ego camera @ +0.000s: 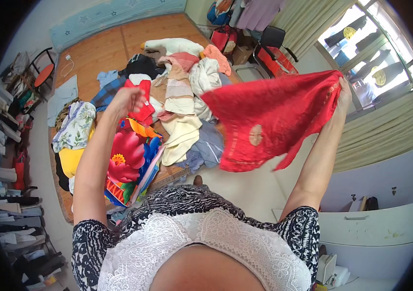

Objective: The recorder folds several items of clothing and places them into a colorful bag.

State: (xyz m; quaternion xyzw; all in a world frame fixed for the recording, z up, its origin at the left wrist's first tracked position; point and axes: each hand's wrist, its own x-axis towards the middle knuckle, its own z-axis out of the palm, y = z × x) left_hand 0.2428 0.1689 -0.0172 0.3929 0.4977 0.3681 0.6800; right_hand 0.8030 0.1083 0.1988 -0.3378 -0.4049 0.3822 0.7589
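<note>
Raised at the right, my right hand (344, 95) grips one end of a red cloth (279, 116) with a round tan patch. The cloth hangs in the air, spread out to the left and slightly blurred. My left hand (130, 102) is up over the clothes with nothing visible in it, its fingers partly curled and blurred. Behind that hand lies a red folded cloth (144, 109) on the bed board. Below it is a bright floral fabric (126, 156), folded in a bundle. A cream garment (181, 136) lies right of the bundle.
A wooden bed platform (97, 43) bears a heap of clothes, with a white plush toy (173, 46) at the back. Clothes hang in a row on a rack (13, 207) at the left. A black chair (272, 40) stands behind the red cloth. A pale cabinet (370, 225) is at the right.
</note>
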